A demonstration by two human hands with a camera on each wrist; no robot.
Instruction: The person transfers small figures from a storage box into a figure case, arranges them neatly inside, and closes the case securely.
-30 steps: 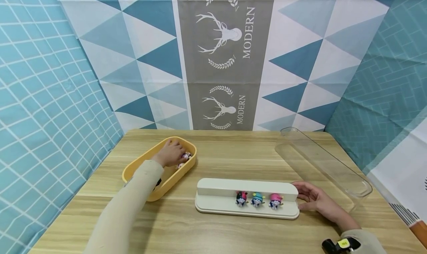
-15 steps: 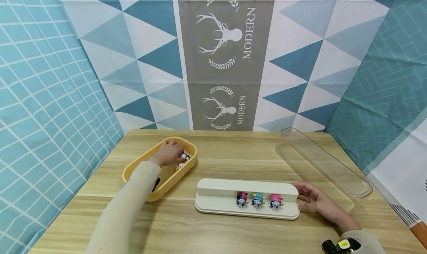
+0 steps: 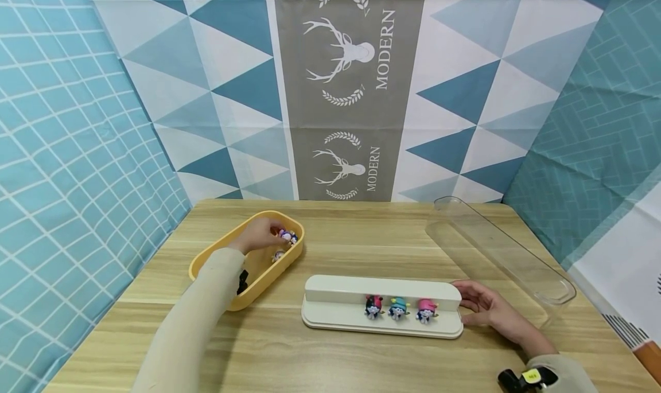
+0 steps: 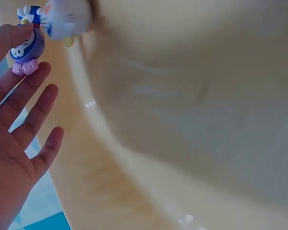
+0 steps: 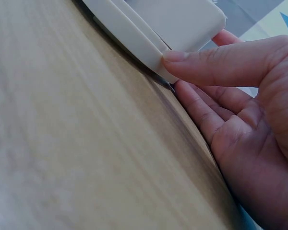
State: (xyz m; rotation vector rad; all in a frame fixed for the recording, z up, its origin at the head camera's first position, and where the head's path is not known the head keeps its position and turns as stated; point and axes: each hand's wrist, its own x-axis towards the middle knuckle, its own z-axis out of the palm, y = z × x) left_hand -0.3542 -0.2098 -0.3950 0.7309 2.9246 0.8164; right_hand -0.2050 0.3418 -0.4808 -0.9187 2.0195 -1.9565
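Observation:
In the left wrist view, my left hand [image 3: 256, 235] pinches a small purple-and-blue figurine [image 4: 32, 47] with pink parts between thumb and fingers. A white figurine [image 4: 67, 19] sits close beside it. This hand is inside the far end of a yellow tray [image 3: 273, 276], where another figurine [image 3: 278, 256] lies near the wall. My right hand [image 3: 490, 311] holds the right end of a cream stepped display stand [image 3: 335, 314], thumb on its edge. Three figurines stand on its lower step: red-and-black [image 3: 374, 307], teal [image 3: 398, 308] and pink [image 3: 426, 311].
A long transparent cover [image 3: 496, 249] lies at the right back of the wooden table [image 3: 356, 232]. Patterned cloths [image 3: 351, 94] hang behind the table and at both sides.
My left hand has shifted slightly within the tray and now pinches the purple figurine, its fingers drawn together. The right hand and the stand have stayed in place.

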